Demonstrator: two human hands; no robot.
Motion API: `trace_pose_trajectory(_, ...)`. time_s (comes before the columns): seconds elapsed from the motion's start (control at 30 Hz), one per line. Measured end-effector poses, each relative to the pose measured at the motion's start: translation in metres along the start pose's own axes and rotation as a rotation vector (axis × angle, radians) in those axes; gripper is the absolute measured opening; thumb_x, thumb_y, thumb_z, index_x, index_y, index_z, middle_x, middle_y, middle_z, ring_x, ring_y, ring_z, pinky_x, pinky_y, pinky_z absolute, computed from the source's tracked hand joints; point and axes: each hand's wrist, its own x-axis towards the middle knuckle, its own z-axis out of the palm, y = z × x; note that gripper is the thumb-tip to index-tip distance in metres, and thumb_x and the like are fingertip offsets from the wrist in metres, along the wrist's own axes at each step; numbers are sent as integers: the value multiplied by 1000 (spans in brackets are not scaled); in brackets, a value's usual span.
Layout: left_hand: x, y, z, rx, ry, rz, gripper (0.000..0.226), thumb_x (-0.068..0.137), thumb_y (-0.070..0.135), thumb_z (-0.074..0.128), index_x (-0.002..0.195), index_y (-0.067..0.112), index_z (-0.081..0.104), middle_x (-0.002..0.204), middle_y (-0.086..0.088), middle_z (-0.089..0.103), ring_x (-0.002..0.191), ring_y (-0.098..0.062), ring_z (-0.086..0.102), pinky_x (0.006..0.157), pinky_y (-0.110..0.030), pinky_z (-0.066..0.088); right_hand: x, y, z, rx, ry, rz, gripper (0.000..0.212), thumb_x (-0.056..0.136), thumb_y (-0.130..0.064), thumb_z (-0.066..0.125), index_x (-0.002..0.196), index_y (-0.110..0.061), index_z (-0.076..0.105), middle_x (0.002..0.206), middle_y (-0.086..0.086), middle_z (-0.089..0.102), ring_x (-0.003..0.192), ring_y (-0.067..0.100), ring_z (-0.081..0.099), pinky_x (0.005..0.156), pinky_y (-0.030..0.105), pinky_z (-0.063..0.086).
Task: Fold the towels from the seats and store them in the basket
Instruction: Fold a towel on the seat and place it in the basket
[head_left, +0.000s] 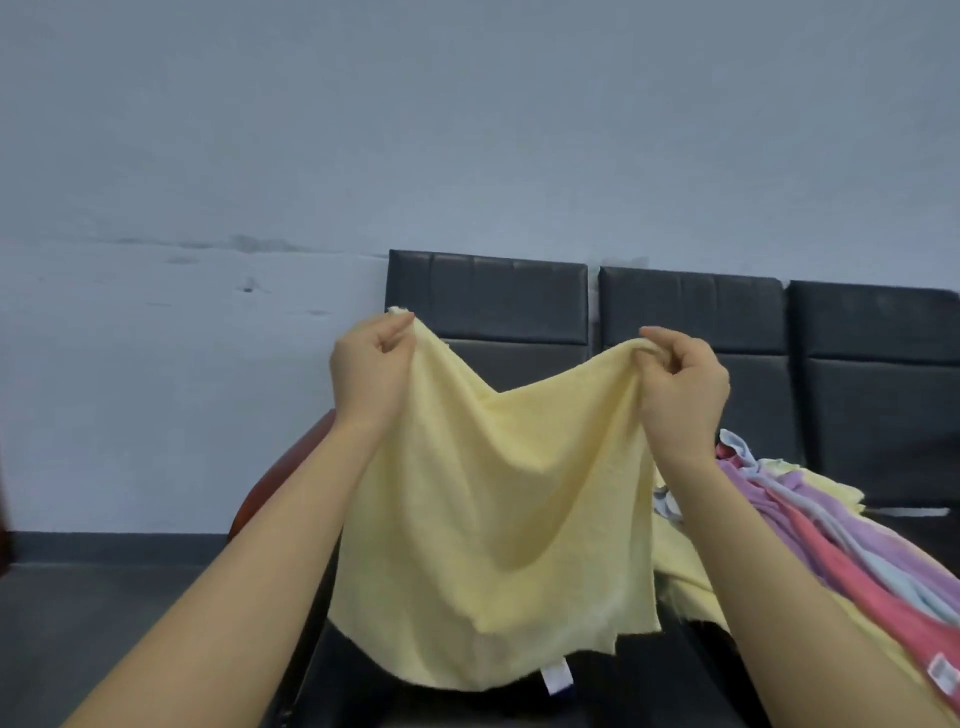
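Head view: left hand (371, 371) and right hand (683, 387), raised, pinch yellow towel (493, 519) corners.

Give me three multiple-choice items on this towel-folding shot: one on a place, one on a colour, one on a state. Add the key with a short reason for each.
1. Where does the pile of towels lie?
A. to the right of the held towel
B. on the floor at the left
C. on top of the seat backs

2. What colour is the held towel?
A. pink
B. pale yellow
C. light blue

3. How is the held towel held?
A. folded in one hand
B. flat on a seat
C. hanging spread between both hands

Key:
1 A: the pile lies on the seats beside the right forearm.
2 B: the cloth between the hands is pale yellow; pink shows only in the pile.
3 C: the left hand and the right hand each pinch an upper corner, and the cloth sags between them and hangs open.
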Motion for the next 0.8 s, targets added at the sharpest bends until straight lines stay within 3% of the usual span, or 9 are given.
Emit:
trace_pose_trajectory(0.17,-6,-6,1,14,74,-61,20,88,12,59,98,25,71,100,7,66,98,-11,62,94,-31,50,3,6,-10,48,29,87,25,86,-9,62,79,-32,70,84,-12,68,80,-1,61,69,2,41)
trace_pose_trajectory(0.27,-15,-12,0,37,120,-83,23,91,11,55,106,19,71,97,8,65,97,-13,61,93,-29,49,2,16,-15,78,68,162,17,87,-14,62,90,-28,71,75,-15,63,70,-2,58,67,5,43)
trace_pose_trajectory(0.4,-20,-15,1,23,173,-124,31,96,8,45,116,16,68,114,3,65,108,-12,56,99,-24,43,7,24,-18,110,128,230,13,87,-18,65,98,-19,69,71,-6,54,65,3,50,68,18,43)
trace_pose_trajectory(0.53,-18,-18,2,33,199,-186,35,97,3,40,115,12,67,120,-2,64,115,-17,55,104,-31,42,15,33,-21,81,60,276,26,85,-7,57,106,-18,68,85,-10,59,76,3,52,70,19,42)
trace_pose_trajectory(0.63,-17,-23,5,30,191,-245,36,95,1,41,120,10,65,124,-3,62,118,-18,54,98,-23,39,18,45,-22,-62,-34,223,41,87,0,47,119,-21,64,117,-2,60,93,11,56,83,25,45)
trace_pose_trajectory(0.7,-18,-29,7,48,152,-249,39,92,-2,42,123,10,62,125,0,60,118,-16,52,93,-21,36,17,51,-22,-179,-61,191,42,88,1,47,123,-16,62,125,4,57,108,18,56,90,26,43)
trace_pose_trajectory(0.8,-16,-46,9,153,74,-209,36,87,-3,43,111,12,65,106,1,59,91,-20,58,85,-31,43,14,62,-22,-309,-58,163,30,92,-3,49,116,-10,66,120,9,61,113,20,55,88,20,35)
